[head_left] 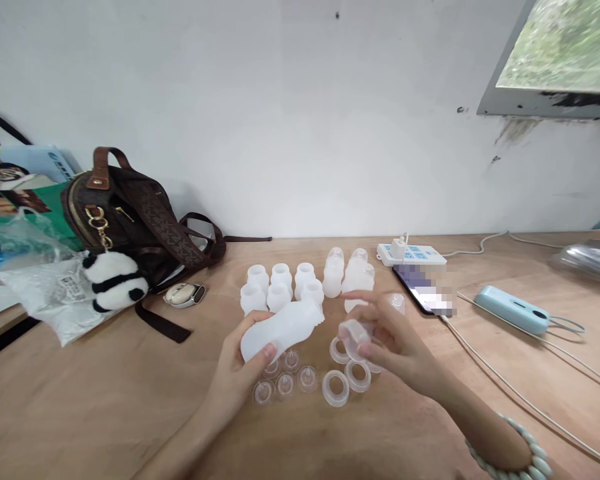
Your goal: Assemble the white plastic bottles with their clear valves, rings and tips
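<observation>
My left hand (pixel 247 353) is wrapped round a frosted white baby bottle (pixel 283 330), tilted with its threaded neck up to the right. In my right hand (pixel 397 343), a translucent bottle collar (pixel 355 341) is held between thumb and fingers, apart from the bottle neck. Whether a teat sits in that collar I cannot make out. Several clear teats (pixel 285 385) lie below the bottle. Loose collars (pixel 336 389) lie under my right hand, partly hidden by it. Behind my hands stand rows of open white bottles (pixel 279 297).
Bottles with domed tops (pixel 334 272) stand at the back. To the right are a clear cap (pixel 396 304), a phone (pixel 420 290), a power strip (pixel 420 255), a blue power bank (pixel 513 310) and cables. A backpack (pixel 125 200) with a panda plush (pixel 115 281) stands left.
</observation>
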Available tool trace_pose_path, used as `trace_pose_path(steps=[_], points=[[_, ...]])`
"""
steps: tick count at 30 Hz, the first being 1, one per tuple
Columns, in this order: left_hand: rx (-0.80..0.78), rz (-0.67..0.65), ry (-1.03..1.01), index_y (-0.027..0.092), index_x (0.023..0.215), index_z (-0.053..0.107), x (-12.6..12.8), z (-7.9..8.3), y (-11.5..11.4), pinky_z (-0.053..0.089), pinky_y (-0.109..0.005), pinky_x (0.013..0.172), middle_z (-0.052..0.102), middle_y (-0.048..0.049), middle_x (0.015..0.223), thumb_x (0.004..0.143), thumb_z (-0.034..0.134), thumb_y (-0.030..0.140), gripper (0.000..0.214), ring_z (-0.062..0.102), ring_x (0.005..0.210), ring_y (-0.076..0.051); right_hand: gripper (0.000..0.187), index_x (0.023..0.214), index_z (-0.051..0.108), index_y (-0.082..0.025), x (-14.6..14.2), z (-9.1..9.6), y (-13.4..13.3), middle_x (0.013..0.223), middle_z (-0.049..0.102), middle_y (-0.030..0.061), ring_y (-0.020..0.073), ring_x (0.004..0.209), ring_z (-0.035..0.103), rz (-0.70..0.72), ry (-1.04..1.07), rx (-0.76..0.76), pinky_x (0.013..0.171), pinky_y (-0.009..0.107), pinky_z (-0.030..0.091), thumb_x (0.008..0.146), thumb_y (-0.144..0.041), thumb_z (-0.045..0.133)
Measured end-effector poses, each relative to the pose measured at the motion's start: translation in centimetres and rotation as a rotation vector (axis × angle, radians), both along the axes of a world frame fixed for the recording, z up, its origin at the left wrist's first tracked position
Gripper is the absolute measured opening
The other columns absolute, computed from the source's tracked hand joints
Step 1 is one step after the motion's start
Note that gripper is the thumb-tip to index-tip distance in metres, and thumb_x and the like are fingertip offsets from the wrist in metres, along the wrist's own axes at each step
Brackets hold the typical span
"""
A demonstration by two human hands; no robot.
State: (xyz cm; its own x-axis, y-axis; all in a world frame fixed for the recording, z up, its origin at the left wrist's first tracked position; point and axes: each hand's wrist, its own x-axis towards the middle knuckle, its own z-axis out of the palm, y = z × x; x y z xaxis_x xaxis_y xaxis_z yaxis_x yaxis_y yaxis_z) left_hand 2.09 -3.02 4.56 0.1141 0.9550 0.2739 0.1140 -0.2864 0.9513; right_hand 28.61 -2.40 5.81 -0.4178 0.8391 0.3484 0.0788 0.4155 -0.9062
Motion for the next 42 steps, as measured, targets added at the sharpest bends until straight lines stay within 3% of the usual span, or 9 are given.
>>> trace_pose_path(steps=[3,6,11,16,22,33,35,38,42], points=[[0.043,-0.066,0.092,0.021,0.103,0.063,0.4,-0.2,-0.4,0.043,-0.022,0.058,0.066,0.0004,0.081,0.079,0.072,0.041,0.032,0.057,0.066,-0.016,0.038,0.124,0.056,-0.027,-0.7,-0.5,-0.4,0.096,0.063,0.0022,0.0179,0.086,0.06,0.139,-0.094,-0.078,0.076,0.03,0.049,0.09,-0.04,0.068],[0.064,-0.131,0.178,0.024,0.114,0.061,0.6,-0.8,-0.6,0.047,-0.027,0.069,0.069,-0.0034,0.103,0.08,0.074,0.04,0.04,0.061,0.082,-0.021,0.021,0.104,0.061,-0.022,-1.1,-0.5,-0.5,0.088,0.062,0.0018,0.0172,0.08,0.056,0.158,-0.122,-0.06,0.071,0.029,0.045,0.093,-0.04,0.061],[0.137,-0.1,0.252,0.03,0.141,0.041,0.3,-1.9,-0.6,0.042,-0.038,0.084,0.061,-0.0082,0.125,0.08,0.074,0.05,0.072,0.056,0.103,-0.029,0.019,0.095,0.063,-0.021,0.3,2.4,-0.3,0.075,0.061,0.0007,0.0171,0.069,0.055,-0.096,-0.293,0.102,0.062,0.028,0.042,0.091,-0.038,0.057],[0.21,-0.026,0.261,0.027,0.138,0.041,0.2,-2.0,-0.5,0.038,-0.041,0.088,0.06,-0.0103,0.125,0.094,0.057,0.048,0.052,0.052,0.109,-0.028,0.015,0.082,0.06,-0.02,0.4,4.5,0.5,0.065,0.059,-0.0001,0.0166,0.059,0.053,-0.325,-0.727,0.159,0.054,0.027,0.035,0.087,-0.033,0.054],[0.239,-0.005,0.286,0.026,0.134,0.044,0.3,-1.6,-0.7,0.038,-0.041,0.089,0.06,-0.0098,0.121,0.096,0.052,0.041,0.041,0.052,0.107,-0.028,0.019,0.07,0.049,-0.021,-2.1,3.3,3.0,0.062,0.056,0.0007,0.0152,0.056,0.047,-0.375,-1.012,0.203,0.053,0.027,0.027,0.087,-0.029,0.056],[0.224,0.02,0.329,0.027,0.13,0.046,0.3,-1.0,-1.1,0.041,-0.037,0.087,0.061,-0.007,0.118,0.098,0.051,0.039,0.035,0.052,0.104,-0.026,0.02,0.077,0.056,-0.018,-3.4,2.6,5.9,0.064,0.06,0.0033,0.0184,0.06,0.055,-0.404,-0.973,0.176,0.055,0.027,0.031,0.092,-0.031,0.055],[0.218,0.018,0.328,0.027,0.13,0.046,0.3,-0.9,-1.1,0.041,-0.037,0.087,0.062,-0.007,0.117,0.097,0.051,0.039,0.035,0.052,0.104,-0.026,0.019,0.093,0.06,-0.016,-3.2,2.9,5.7,0.068,0.062,0.0038,0.0209,0.065,0.059,-0.422,-0.963,0.166,0.056,0.027,0.033,0.093,-0.034,0.055],[0.214,0.027,0.323,0.027,0.128,0.048,0.4,-0.8,-1.2,0.043,-0.036,0.086,0.062,-0.0066,0.115,0.097,0.052,0.037,0.033,0.052,0.102,-0.025,0.032,0.116,0.054,-0.016,-2.6,3.4,4.9,0.076,0.065,0.0043,0.023,0.071,0.062,-0.459,-0.905,0.177,0.06,0.029,0.039,0.092,-0.037,0.058],[0.18,0.017,0.295,0.025,0.113,0.059,0.8,-0.4,-1.1,0.045,-0.031,0.076,0.064,-0.0062,0.106,0.096,0.054,0.034,0.02,0.054,0.095,-0.023,0.03,0.104,0.052,-0.021,-2.1,2.5,2.7,0.088,0.068,0.0044,0.0169,0.062,0.06,-0.355,-0.595,0.239,0.058,0.029,0.047,0.086,-0.039,0.068]])
